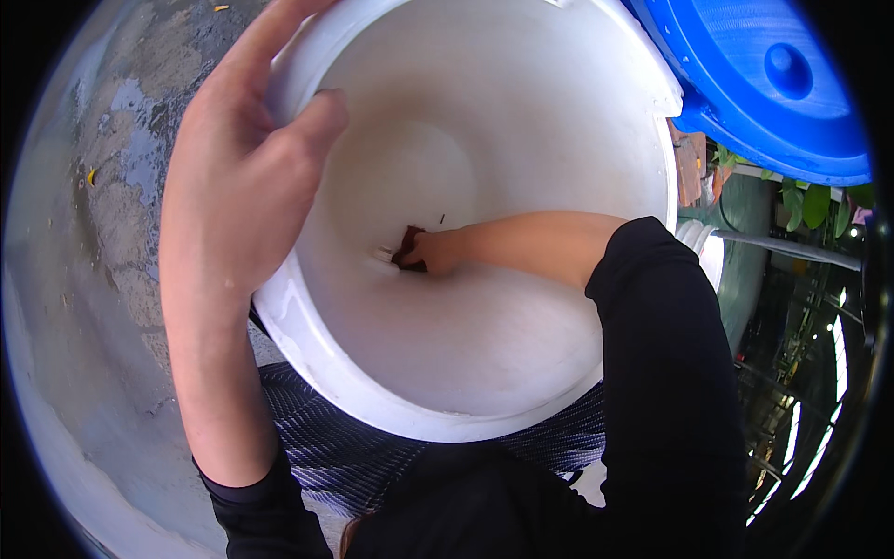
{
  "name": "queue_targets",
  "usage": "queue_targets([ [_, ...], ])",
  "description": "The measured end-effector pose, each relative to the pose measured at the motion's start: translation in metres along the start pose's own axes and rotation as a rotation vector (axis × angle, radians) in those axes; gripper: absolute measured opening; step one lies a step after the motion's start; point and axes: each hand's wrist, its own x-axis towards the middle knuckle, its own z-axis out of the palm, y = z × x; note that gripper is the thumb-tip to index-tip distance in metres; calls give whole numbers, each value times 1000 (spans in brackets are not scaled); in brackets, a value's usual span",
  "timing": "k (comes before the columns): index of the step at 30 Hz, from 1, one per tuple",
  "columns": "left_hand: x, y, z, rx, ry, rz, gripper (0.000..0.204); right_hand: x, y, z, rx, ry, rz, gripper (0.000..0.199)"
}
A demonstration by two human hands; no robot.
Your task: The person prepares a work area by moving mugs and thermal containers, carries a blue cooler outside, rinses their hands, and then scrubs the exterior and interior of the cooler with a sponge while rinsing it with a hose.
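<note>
A large white plastic bucket (475, 345) fills the middle, its mouth tipped toward me so the inside wall and round bottom show. My left hand (242, 168) grips the bucket's left rim, thumb on the inner side and the other fingers stretching up along the edge, partly out of view. Deep inside the bucket, my right hand (438, 253) holds a small dark brown scrubbing pad (410, 250) against the lower wall; its exact kind is hard to make out. A white mark, perhaps foam or a scrape, shows beside the pad, and a tiny dark speck sits just above.
A blue round lid or tub (792, 70) stands at the upper right, close to the bucket's rim. Wet grey concrete floor (121, 186) spreads on the left. Plants (815, 205), bricks (689, 168) and a grey pipe (792, 247) are on the right.
</note>
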Motion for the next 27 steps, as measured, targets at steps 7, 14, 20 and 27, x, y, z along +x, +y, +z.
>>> queue_targets([
  [7,-3,-22,-10,-54,27,-39,52,-34,-27,-31,-99,-110,120,50],
  [14,-1,-19,-4,17,28,-76,53,-8,58,-58,-969,-45,852,18],
  [20,0,-20,-1,-2,7,-50,52,75,0,-118,-703,422,563,23],
  [27,1,-35,-10,31,22,59,52,33,-42,-77,-891,378,84,54],
])
